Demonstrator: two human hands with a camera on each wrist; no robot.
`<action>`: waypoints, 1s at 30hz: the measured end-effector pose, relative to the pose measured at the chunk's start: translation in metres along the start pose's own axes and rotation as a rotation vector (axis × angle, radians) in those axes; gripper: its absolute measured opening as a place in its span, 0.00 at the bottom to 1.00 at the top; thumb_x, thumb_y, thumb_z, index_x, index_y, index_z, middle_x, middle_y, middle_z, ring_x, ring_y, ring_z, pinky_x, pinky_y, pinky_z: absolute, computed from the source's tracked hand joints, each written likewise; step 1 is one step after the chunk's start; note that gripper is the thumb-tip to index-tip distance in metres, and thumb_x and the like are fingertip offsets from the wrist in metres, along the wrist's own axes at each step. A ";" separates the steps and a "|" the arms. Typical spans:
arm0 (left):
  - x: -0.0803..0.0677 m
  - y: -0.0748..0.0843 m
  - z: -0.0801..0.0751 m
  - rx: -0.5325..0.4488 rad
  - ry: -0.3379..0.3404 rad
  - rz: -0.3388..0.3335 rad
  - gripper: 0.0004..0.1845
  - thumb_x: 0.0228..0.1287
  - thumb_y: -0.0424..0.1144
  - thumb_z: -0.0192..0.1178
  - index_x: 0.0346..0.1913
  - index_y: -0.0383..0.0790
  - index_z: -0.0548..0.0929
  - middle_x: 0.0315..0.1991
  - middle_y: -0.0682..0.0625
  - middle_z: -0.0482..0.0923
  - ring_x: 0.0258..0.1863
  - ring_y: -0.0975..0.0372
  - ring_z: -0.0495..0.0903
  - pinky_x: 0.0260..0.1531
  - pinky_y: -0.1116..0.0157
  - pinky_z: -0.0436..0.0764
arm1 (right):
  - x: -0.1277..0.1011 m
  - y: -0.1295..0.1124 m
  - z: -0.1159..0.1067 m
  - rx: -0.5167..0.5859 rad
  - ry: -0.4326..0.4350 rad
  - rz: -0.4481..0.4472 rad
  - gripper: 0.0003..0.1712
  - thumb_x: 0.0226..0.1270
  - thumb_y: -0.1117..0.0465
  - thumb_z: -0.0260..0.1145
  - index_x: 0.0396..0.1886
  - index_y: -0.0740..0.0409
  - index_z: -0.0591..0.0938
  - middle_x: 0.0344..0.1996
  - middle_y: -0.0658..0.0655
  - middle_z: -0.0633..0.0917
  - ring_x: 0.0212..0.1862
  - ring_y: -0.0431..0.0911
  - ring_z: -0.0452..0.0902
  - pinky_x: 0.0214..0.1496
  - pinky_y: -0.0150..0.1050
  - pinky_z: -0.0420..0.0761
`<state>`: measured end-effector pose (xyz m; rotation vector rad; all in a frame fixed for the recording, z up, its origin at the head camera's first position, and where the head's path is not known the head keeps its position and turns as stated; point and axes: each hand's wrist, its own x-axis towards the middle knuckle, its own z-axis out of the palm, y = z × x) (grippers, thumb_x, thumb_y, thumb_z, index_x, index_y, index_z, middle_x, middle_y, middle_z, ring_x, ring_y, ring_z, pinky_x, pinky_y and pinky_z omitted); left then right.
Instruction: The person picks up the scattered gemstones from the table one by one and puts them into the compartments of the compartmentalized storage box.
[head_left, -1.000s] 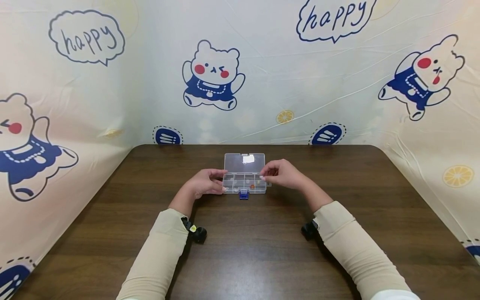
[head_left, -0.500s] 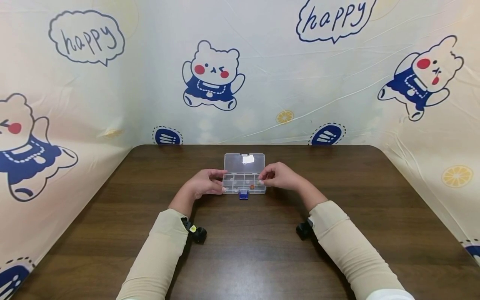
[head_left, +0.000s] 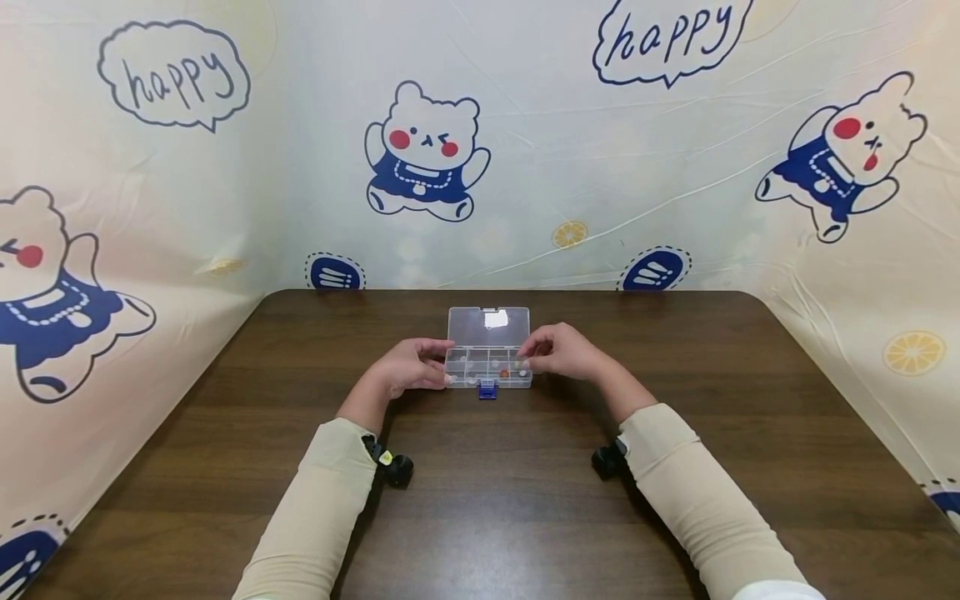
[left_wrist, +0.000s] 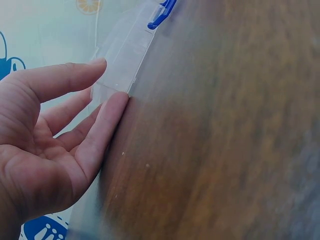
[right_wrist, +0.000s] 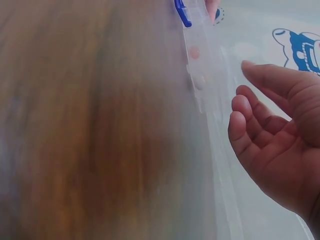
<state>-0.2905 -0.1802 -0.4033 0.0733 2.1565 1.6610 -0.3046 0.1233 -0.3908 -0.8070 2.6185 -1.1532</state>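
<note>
A clear plastic compartment box (head_left: pixel 477 355) lies on the table with its lid (head_left: pixel 468 325) raised at the back and a blue latch (head_left: pixel 487 391) at the front. My left hand (head_left: pixel 408 365) holds its left end, thumb and fingers at the front and back corners. Over the right end hovers my right hand (head_left: pixel 566 352), fingers loosely bent; the right wrist view shows nothing between them. A white bead (right_wrist: pixel 199 82) sits in the front right compartment, beside an orange bead (right_wrist: pixel 194 52). Several small pale pieces lie in other compartments.
The brown wooden table (head_left: pixel 480 500) reaches back to a printed cloth backdrop (head_left: pixel 525 167). Each wrist wears a small black camera, the left one (head_left: pixel 399 471) and the right one (head_left: pixel 607 462), low over the table.
My right hand has moved slightly left and down to the box and let go of the white bead, which now lies in the front right compartment. The left hand has stayed put.
</note>
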 end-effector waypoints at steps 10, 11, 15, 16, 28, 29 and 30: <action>0.001 -0.001 0.001 -0.002 0.016 0.004 0.38 0.52 0.20 0.68 0.68 0.38 0.71 0.54 0.36 0.74 0.39 0.54 0.80 0.43 0.60 0.84 | -0.015 -0.004 -0.013 0.067 0.131 0.011 0.09 0.61 0.63 0.72 0.42 0.59 0.87 0.36 0.53 0.84 0.38 0.50 0.75 0.40 0.40 0.81; 0.001 -0.001 0.002 -0.004 0.017 0.004 0.38 0.52 0.20 0.68 0.68 0.38 0.71 0.54 0.36 0.74 0.39 0.54 0.80 0.43 0.60 0.84 | -0.017 -0.004 -0.014 0.074 0.143 0.015 0.10 0.61 0.63 0.72 0.42 0.58 0.87 0.36 0.54 0.84 0.38 0.50 0.75 0.40 0.40 0.81; 0.001 0.000 0.002 -0.009 0.015 0.001 0.38 0.52 0.20 0.68 0.69 0.38 0.70 0.56 0.36 0.73 0.40 0.54 0.79 0.44 0.60 0.84 | -0.025 -0.004 -0.019 0.094 0.176 0.027 0.11 0.61 0.61 0.72 0.43 0.58 0.86 0.37 0.54 0.84 0.39 0.51 0.75 0.40 0.41 0.80; 0.001 0.000 0.002 -0.012 0.014 0.002 0.38 0.52 0.19 0.67 0.69 0.38 0.70 0.57 0.36 0.73 0.41 0.54 0.79 0.44 0.60 0.84 | -0.026 -0.003 -0.020 0.096 0.184 0.027 0.12 0.61 0.61 0.73 0.43 0.59 0.86 0.36 0.54 0.83 0.39 0.51 0.75 0.41 0.41 0.80; -0.004 -0.001 -0.003 -0.015 -0.033 0.021 0.38 0.55 0.20 0.66 0.70 0.38 0.68 0.63 0.37 0.70 0.46 0.53 0.78 0.45 0.60 0.83 | -0.049 0.004 -0.032 0.106 0.237 -0.006 0.15 0.62 0.59 0.72 0.46 0.62 0.85 0.38 0.56 0.83 0.41 0.51 0.74 0.41 0.41 0.79; -0.005 -0.001 -0.003 -0.017 -0.037 0.022 0.38 0.55 0.20 0.66 0.70 0.37 0.68 0.63 0.37 0.70 0.46 0.52 0.79 0.45 0.60 0.83 | -0.051 0.005 -0.033 0.101 0.243 -0.010 0.15 0.62 0.59 0.72 0.46 0.62 0.85 0.38 0.55 0.83 0.40 0.50 0.75 0.41 0.40 0.79; -0.006 -0.001 -0.004 -0.017 -0.041 0.024 0.38 0.55 0.20 0.66 0.70 0.37 0.68 0.63 0.37 0.70 0.47 0.52 0.79 0.46 0.60 0.83 | -0.053 0.006 -0.033 0.095 0.248 -0.014 0.15 0.62 0.59 0.72 0.46 0.62 0.85 0.38 0.55 0.83 0.40 0.50 0.75 0.41 0.39 0.79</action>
